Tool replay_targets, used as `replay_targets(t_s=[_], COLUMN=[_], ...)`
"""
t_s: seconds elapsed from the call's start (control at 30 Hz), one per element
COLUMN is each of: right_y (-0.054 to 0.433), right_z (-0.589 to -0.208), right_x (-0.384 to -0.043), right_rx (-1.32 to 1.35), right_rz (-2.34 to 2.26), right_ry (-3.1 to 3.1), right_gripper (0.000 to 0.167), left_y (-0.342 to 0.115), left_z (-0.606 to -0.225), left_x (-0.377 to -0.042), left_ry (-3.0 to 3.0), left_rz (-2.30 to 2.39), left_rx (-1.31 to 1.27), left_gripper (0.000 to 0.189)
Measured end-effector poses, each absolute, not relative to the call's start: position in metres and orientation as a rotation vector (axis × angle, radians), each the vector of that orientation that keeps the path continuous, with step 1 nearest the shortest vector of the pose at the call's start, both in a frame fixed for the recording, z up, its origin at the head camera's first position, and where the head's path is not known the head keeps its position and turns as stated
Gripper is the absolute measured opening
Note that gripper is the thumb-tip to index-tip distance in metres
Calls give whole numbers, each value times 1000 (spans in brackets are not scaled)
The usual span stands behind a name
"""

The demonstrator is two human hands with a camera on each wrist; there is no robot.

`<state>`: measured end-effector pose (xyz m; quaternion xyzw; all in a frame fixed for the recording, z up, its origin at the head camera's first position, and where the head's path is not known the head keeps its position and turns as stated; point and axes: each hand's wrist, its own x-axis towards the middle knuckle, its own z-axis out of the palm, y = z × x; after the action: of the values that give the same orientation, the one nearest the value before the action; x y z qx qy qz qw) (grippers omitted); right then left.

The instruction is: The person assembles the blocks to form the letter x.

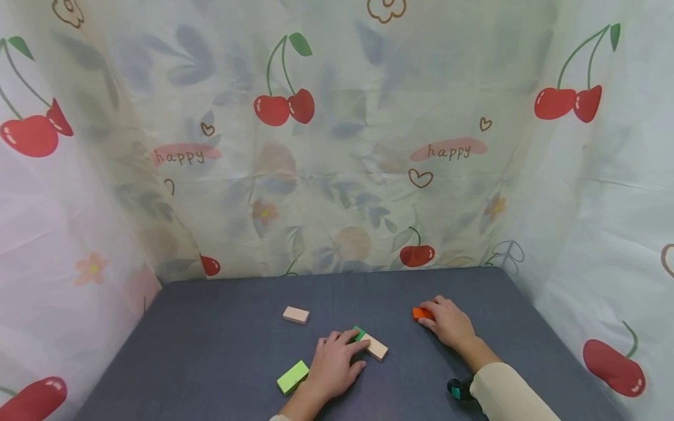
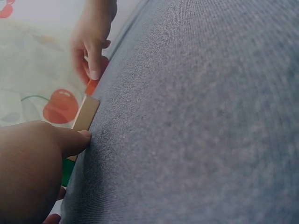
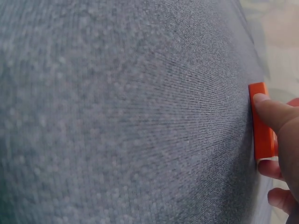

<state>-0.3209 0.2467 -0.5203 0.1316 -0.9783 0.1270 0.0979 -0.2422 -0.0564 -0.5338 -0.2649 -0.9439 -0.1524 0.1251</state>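
At the right of centre in the lower half of the head view, an orange block (image 3: 263,133) is pinched by the right hand (image 1: 450,323); in the right wrist view the thumb is laid along its near face, with fingertips seen behind and below. The block is kept low at the tabletop; whether its underside is touching cannot be told.

At lower centre, the fingers of the left hand (image 1: 335,361) are spread and slightly bent, with the index finger placed at the near end of a pale wooden block (image 1: 376,348) and the next finger over a green block (image 2: 67,172). The green block is partly hidden by the fingers and is seen against the upper-left end of the pale one. The thumb is held apart from both blocks.

Just left of that hand, a lime-green block (image 1: 293,377) is partly covered by it. Higher up, left of centre, a second wooden block (image 1: 296,315) is lain untouched.

Toward the lower right, a black and teal device (image 1: 459,390) is seen beside the right wrist, where a cream sleeve (image 1: 516,392) begins. Everything is set on a dark grey tabletop (image 1: 210,339), enclosed by pale curtains (image 1: 337,175) printed with cherries, hearts and "happy".
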Motion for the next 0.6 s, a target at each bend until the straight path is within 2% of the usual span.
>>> replay_targets(t_s=[0.6], right_y=[232], right_z=[-520], right_x=[-318], right_rx=[381], right_rz=[414], right_ry=[-2874], right_gripper=[34], left_y=[-56], left_z=[-536], left_x=[-243], left_ry=[-2745], left_rz=[-447], left_rx=[-767], left_gripper=[41])
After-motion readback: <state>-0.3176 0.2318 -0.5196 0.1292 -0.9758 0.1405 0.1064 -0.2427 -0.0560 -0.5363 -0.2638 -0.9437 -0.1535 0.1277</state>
